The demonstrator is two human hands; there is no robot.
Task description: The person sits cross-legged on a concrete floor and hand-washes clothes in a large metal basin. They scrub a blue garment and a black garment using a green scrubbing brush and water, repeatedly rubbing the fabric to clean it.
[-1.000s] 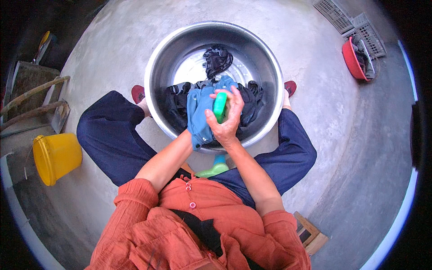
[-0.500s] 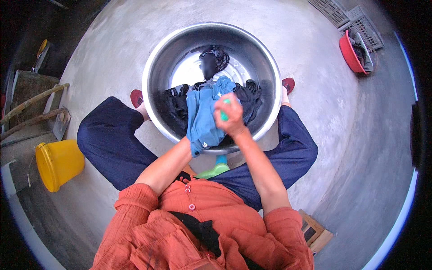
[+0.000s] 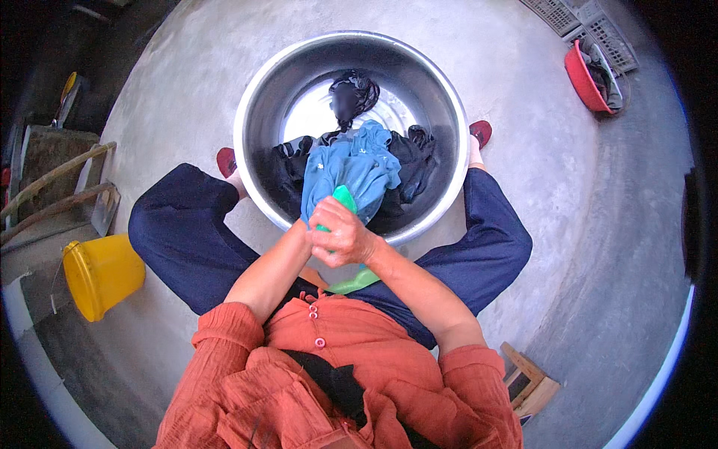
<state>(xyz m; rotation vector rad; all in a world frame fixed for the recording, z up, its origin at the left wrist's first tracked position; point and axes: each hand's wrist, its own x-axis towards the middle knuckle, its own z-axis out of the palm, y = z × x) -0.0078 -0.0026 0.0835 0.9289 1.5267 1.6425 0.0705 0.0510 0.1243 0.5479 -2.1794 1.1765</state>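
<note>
Across the near part of a wide metal basin (image 3: 258,187) lies a wet blue garment (image 3: 359,168). My right hand (image 3: 342,236) is closed round a green scrubbing brush (image 3: 345,197), low on the garment at the basin's near rim. Only the brush's smooth green back shows; its bristles are out of sight. My left forearm reaches the garment's near left edge. The left hand is hidden under the cloth and behind my right hand. Dark wet clothes (image 3: 411,161) lie on both sides of the blue garment, and a black bundle (image 3: 348,101) sits farther back in the basin.
My bent legs flank the basin. A yellow bucket (image 3: 105,273) stands at left, near wooden-handled tools (image 3: 56,176). A red tub (image 3: 587,78) with clothes and grey crates (image 3: 598,34) are at far right. A wooden stool (image 3: 529,382) is at near right; green plastic (image 3: 353,283) shows before my lap.
My right hand has drawn the brush toward me and left, from the garment's middle to the near rim. The blue cloth has spread and shifted under it.
</note>
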